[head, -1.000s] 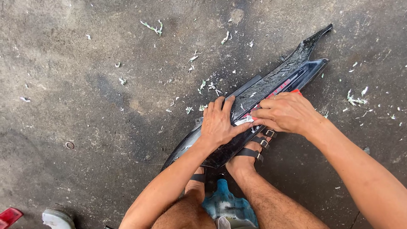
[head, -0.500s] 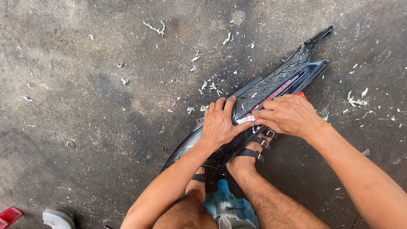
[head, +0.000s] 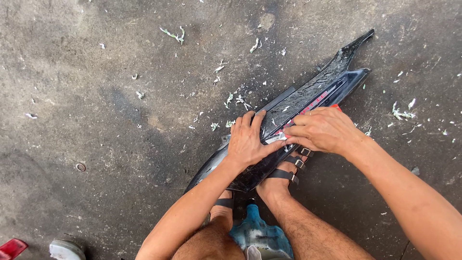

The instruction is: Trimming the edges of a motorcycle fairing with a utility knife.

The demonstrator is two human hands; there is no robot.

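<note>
A long black plastic body panel with a red strip lies slanted on the concrete floor, its pointed tip at the upper right. My left hand presses flat on the panel's middle, thumb stretched toward the right. My right hand is curled over the panel's near edge, fingertips pinching at a pale strip on the surface beside the left thumb. What the right fingers hold is too small to tell. My sandalled foot rests against the panel's lower edge.
Pale peeled scraps litter the floor around the panel. A blue stool sits between my legs. A white object and a red one lie at the bottom left. A small metal ring is on the floor at left.
Both hands stay on the panel in nearly the same place. The right hand's fingers have shifted slightly along the strip.
</note>
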